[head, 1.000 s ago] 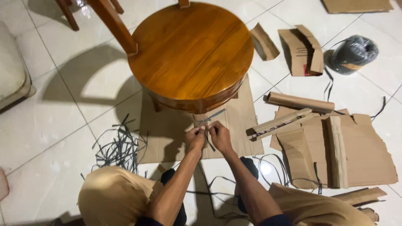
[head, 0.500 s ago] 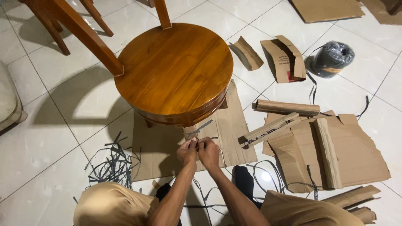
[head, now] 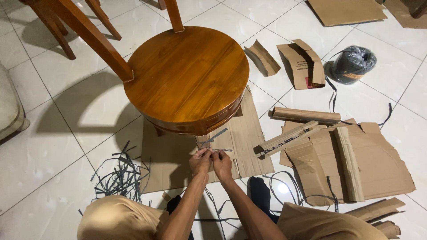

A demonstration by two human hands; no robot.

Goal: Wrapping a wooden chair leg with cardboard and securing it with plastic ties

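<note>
Item, nearest: my left hand (head: 200, 161) and right hand (head: 222, 163), fingertips pressed together, both pinching a grey strap (head: 216, 135) that runs up to the stool's wrapped leg. Under them, a cardboard sheet (head: 249, 133) flat on the floor (head: 53, 133). Left, loose strap offcuts (head: 122, 175); right, folded cardboard pieces (head: 356, 155). Beyond, I see the round wooden stool (head: 187, 78). Far right corner, a dark strap roll (head: 352, 64).

Glossy wooden stool (head: 187, 75), seemingly plastic strap (head: 215, 136)
</note>
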